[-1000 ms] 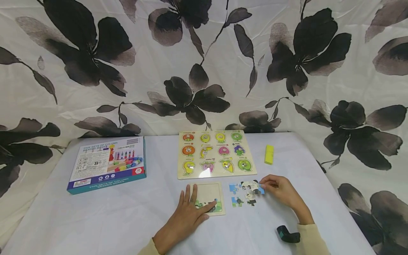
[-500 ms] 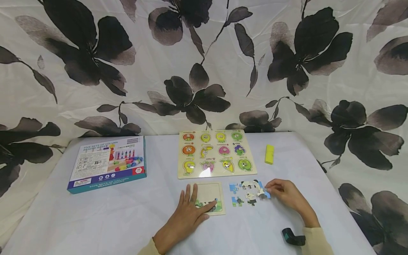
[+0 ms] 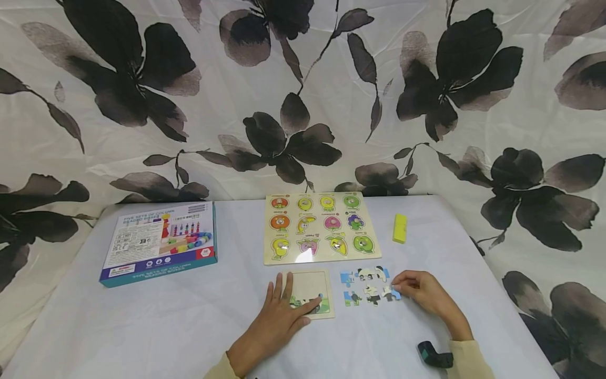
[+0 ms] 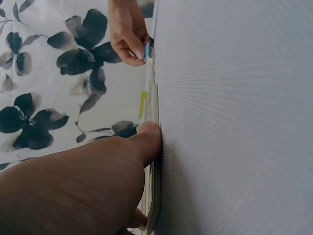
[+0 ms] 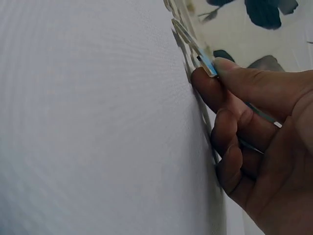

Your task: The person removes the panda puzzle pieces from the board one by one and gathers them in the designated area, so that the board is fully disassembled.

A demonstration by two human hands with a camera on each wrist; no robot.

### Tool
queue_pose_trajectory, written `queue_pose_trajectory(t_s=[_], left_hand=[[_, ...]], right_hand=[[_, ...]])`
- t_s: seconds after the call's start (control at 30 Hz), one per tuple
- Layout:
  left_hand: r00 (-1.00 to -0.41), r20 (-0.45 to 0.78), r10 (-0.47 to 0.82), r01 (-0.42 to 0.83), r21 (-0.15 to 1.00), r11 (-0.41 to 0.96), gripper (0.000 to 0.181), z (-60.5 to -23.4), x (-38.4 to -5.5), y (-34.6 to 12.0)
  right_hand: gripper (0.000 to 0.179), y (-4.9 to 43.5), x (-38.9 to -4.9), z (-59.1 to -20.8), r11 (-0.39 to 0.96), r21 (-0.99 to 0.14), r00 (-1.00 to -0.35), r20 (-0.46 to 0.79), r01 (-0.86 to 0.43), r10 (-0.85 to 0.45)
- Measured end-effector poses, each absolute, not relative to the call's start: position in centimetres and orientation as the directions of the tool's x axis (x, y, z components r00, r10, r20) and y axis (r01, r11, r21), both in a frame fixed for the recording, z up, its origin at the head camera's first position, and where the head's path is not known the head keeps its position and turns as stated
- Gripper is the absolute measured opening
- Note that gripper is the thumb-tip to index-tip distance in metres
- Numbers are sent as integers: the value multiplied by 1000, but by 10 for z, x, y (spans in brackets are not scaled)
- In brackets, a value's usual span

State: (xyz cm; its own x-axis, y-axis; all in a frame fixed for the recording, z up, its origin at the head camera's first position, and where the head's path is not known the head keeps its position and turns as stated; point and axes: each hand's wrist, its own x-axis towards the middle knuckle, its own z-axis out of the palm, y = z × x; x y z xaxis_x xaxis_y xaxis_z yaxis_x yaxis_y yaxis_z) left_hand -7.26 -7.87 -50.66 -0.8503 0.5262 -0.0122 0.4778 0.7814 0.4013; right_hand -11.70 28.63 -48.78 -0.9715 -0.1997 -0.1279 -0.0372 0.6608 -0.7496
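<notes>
My left hand (image 3: pixel 276 323) lies with fingers spread on a small wooden puzzle tray (image 3: pixel 330 295), its thumb at the near right corner. Green-and-black picture pieces show in the tray's lower part, partly under the hand. To the right, my right hand (image 3: pixel 428 296) pinches a blue-and-white jigsaw piece (image 3: pixel 390 293) between thumb and index finger. In the right wrist view that piece (image 5: pixel 208 64) is tilted, its far edge low toward the table. Beside it lie several loose jigsaw pieces (image 3: pixel 371 295) with panda parts, including a panda face piece (image 3: pixel 365 274).
A fruit peg board (image 3: pixel 322 258) stands behind the tray. At the back right lies a yellow block (image 3: pixel 400 228). A boxed bead set (image 3: pixel 158 245) occupies the left side. A black wrist camera mount (image 3: pixel 434 356) sits by the right sleeve. Floral cloth hangs behind.
My right hand has moved slightly right and toward me, bringing the jigsaw piece down from beside the upper row to the right end of the lower row. My left hand has stayed put.
</notes>
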Motion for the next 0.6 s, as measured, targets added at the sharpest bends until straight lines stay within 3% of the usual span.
queue_pose_trajectory(t_s=[0.6], left_hand=[[-850, -25, 525, 472, 403, 784, 42, -506, -73, -79]], right_hand=[[10, 287, -118, -491, 662, -749, -970, -134, -34, -201]])
